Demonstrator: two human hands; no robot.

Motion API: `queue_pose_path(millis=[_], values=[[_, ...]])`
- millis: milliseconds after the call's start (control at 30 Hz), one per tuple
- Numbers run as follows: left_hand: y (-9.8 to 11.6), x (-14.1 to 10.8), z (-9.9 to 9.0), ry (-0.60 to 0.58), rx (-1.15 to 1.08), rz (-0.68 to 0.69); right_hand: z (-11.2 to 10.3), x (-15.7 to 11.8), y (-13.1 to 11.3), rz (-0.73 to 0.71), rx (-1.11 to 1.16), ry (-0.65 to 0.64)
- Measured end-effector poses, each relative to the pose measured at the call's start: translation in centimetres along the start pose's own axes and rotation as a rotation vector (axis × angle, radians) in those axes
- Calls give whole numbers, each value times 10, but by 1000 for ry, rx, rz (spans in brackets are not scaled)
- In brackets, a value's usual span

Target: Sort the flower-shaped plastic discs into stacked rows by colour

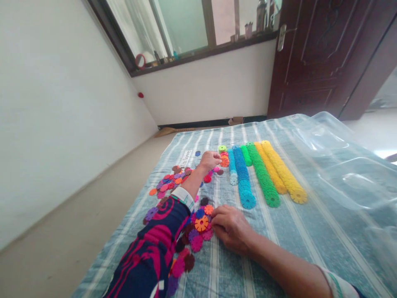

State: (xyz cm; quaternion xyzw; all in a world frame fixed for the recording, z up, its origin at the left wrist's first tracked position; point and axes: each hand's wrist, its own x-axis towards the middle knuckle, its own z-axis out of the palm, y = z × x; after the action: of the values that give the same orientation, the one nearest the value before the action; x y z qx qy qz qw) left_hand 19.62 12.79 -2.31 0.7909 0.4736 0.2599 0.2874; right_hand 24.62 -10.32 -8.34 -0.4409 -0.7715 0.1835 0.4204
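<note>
My left hand reaches forward with its fingers pinched at the short row of orange and red notched plastic discs. Whether a disc is between the fingertips is hidden. My right hand rests at the right edge of the mixed disc pile, fingers curled together against it beside an orange disc. What those fingers grip, if anything, cannot be made out. A larger orange disc lies on top of the pile. My left forearm covers part of the loose discs.
Overlapping rows of light blue, blue, green and yellow discs lie to the right. More loose discs spread at left. Clear plastic boxes stand on the striped cloth at far right.
</note>
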Motion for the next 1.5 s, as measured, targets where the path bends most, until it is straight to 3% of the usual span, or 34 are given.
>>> queue_pose_path(millis=[267,633,767,933,1100,1200,1300,1500], values=[[-6,10,7,-15,145,6,0,2,-1,3,-19,4],[0,1,6,44,353,39,0,2,0,-6,-41,4],[-1,-12,-13,49,371,90,0,1,2,-19,-35,6],[-14,-44,-54,-25,431,98,-2,-1,1,-29,-18,10],[-34,-89,-98,-177,527,46,-3,-2,3,-34,-22,2],[-44,-114,-116,-253,597,14,-2,-3,5,-38,-23,-1],[-51,-130,-121,-268,655,-19,-3,-4,5,-44,-19,1],[-52,-138,-110,-257,710,-96,-4,-5,5,-37,-18,1]])
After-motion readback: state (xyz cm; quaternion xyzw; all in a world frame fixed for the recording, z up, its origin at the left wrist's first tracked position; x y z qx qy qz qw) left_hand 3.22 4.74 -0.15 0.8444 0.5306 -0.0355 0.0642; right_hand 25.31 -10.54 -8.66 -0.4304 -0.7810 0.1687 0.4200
